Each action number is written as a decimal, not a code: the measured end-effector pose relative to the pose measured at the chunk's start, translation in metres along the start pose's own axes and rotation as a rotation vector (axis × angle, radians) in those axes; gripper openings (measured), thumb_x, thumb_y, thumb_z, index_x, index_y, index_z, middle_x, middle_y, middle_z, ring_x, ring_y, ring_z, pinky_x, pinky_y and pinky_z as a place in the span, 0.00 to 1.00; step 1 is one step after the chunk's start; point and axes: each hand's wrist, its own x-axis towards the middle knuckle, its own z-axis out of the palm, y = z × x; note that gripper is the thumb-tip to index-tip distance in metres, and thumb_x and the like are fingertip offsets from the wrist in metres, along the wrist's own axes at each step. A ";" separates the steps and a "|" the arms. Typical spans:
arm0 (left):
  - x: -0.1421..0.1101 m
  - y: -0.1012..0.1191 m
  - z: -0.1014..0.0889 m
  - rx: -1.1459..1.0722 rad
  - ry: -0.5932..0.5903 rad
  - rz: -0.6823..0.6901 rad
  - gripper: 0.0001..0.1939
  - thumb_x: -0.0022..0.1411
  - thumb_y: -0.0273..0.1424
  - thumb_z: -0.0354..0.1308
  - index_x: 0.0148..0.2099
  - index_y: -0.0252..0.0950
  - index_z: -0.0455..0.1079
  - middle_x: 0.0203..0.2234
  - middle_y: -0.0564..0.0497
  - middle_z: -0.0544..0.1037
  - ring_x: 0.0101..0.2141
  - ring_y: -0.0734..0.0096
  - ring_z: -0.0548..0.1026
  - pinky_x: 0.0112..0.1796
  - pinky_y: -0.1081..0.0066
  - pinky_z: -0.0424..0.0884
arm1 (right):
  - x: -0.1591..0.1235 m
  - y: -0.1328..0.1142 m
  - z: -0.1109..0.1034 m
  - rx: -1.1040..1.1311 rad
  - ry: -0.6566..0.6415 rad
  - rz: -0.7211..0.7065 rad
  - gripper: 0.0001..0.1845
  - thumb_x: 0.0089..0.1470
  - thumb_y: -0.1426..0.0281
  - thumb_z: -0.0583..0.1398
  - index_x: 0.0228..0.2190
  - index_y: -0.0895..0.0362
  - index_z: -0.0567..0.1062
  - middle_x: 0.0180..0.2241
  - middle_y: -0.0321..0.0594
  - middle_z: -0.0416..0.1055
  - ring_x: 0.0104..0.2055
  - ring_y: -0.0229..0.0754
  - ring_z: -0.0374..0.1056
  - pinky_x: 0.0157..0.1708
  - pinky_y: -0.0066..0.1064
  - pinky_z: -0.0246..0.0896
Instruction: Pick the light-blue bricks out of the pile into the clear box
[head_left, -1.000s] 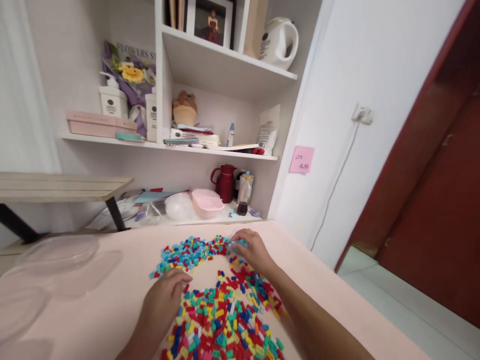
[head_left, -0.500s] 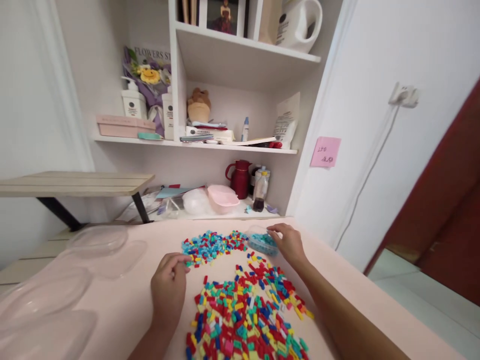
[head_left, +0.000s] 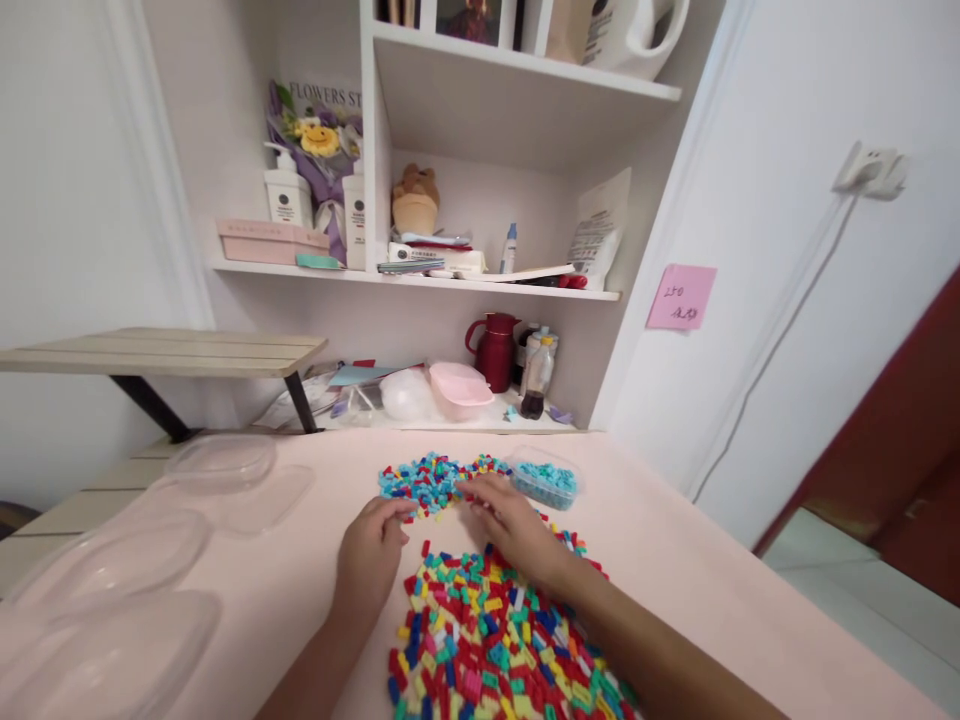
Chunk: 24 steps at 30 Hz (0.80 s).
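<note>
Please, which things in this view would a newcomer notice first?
Probably the eye falls first on the large pile of multicoloured bricks, spread over the pale pink table surface close to the viewer. Next come the left hand and the right hand, near a smaller, mostly blue pile beyond. The dark red jug also stands out, under the white shelves.

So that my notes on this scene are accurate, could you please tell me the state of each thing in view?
Tub, open, holding light blue bricks
Loose bricks, scattered
Left hand, open, beside the loose bricks
Right hand, at the loose bricks, grip unclear
Bottle, upright, capped, partly filled
Red jug, upright
Pink box, closed
Plug, plugged in
</note>
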 end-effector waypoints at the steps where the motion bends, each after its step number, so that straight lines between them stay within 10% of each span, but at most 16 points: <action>1: 0.000 -0.001 0.002 0.027 -0.038 0.027 0.20 0.57 0.23 0.43 0.41 0.38 0.76 0.36 0.51 0.79 0.28 0.75 0.76 0.35 0.73 0.73 | 0.000 -0.002 0.009 0.004 -0.039 -0.015 0.24 0.59 0.77 0.52 0.55 0.50 0.67 0.48 0.44 0.67 0.49 0.45 0.65 0.50 0.38 0.62; 9: -0.001 -0.006 0.016 0.305 -0.188 0.111 0.25 0.58 0.18 0.44 0.51 0.39 0.75 0.35 0.46 0.75 0.38 0.66 0.74 0.41 0.68 0.67 | 0.002 0.009 0.034 -0.277 -0.078 -0.034 0.20 0.61 0.76 0.51 0.52 0.56 0.70 0.39 0.47 0.65 0.40 0.46 0.62 0.40 0.37 0.62; 24: -0.002 -0.006 0.013 0.437 -0.289 0.229 0.25 0.61 0.19 0.43 0.49 0.45 0.76 0.36 0.47 0.73 0.38 0.68 0.72 0.40 0.70 0.65 | 0.000 0.006 0.027 -0.151 -0.094 -0.029 0.18 0.54 0.80 0.55 0.43 0.51 0.74 0.40 0.41 0.68 0.45 0.45 0.63 0.46 0.37 0.58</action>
